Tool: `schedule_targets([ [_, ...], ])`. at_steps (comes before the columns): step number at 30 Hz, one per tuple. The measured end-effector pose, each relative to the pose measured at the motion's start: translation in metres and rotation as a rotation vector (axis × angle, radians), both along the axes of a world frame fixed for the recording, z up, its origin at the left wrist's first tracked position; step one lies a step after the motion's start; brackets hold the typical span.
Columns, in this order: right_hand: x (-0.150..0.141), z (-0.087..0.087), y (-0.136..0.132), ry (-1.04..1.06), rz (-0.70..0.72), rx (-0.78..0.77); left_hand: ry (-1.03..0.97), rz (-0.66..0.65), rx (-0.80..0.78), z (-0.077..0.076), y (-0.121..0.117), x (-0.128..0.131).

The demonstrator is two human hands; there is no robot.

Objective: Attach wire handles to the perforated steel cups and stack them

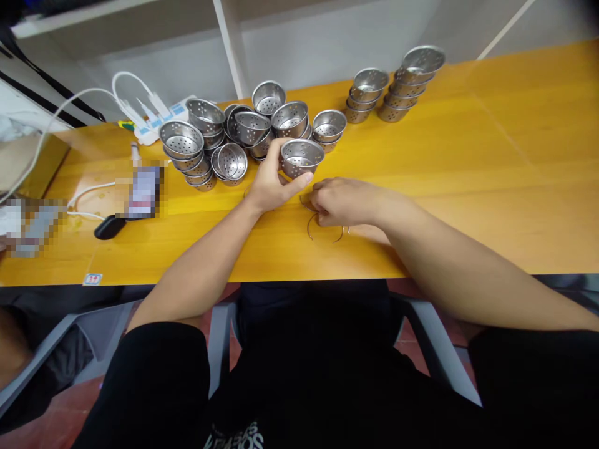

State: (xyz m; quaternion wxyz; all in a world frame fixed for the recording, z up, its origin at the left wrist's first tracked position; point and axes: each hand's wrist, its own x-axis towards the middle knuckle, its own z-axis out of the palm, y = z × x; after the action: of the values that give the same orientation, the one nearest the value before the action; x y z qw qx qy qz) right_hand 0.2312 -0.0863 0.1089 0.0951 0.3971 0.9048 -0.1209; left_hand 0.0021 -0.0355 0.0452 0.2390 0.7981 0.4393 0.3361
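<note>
Between the thumb and fingers of my left hand (271,181) is a perforated metal cup (302,158), held upright with its open mouth facing up. My right hand (344,201) is closed just to the right of it, knuckles up, over some thin curved wires (312,228) on the table. Its fingertips are hidden beneath the hand, so what they pinch cannot be made out. Behind my left hand stand more cups of the same kind, some stacked and some tipped, among them a tall stack (182,142) on the left and a short one (329,128) on the right.
Two further cup stacks (367,93) (412,81) stand at the back right of the yellow table (515,187). At the left are a power strip (161,121) with white cables, a blurred phone (144,192) and a black oval object (110,227). Part of another person (14,349) shows at lower left.
</note>
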Motion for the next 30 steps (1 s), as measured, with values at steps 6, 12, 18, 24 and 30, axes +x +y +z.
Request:
schedule_targets([
  [6, 0.01, -0.007, 0.007, 0.104, 0.044, 0.0, -0.021, 0.032, -0.01, 0.003, -0.003, 0.002],
  [12, 0.026, -0.008, 0.019, 0.34, 0.009, 0.005, -0.011, 0.055, 0.037, 0.006, 0.0, 0.003],
  [18, 0.043, -0.018, 0.037, 0.425, -0.062, 0.108, 0.023, 0.033, 0.097, 0.004, 0.002, 0.002],
  [24, 0.06, -0.031, 0.056, 0.461, -0.215, 0.14, -0.027, 0.02, 0.092, -0.004, 0.008, 0.0],
  [30, 0.077, -0.041, 0.07, 0.381, -0.18, 0.089, 0.025, 0.027, 0.12, -0.008, 0.011, -0.001],
])
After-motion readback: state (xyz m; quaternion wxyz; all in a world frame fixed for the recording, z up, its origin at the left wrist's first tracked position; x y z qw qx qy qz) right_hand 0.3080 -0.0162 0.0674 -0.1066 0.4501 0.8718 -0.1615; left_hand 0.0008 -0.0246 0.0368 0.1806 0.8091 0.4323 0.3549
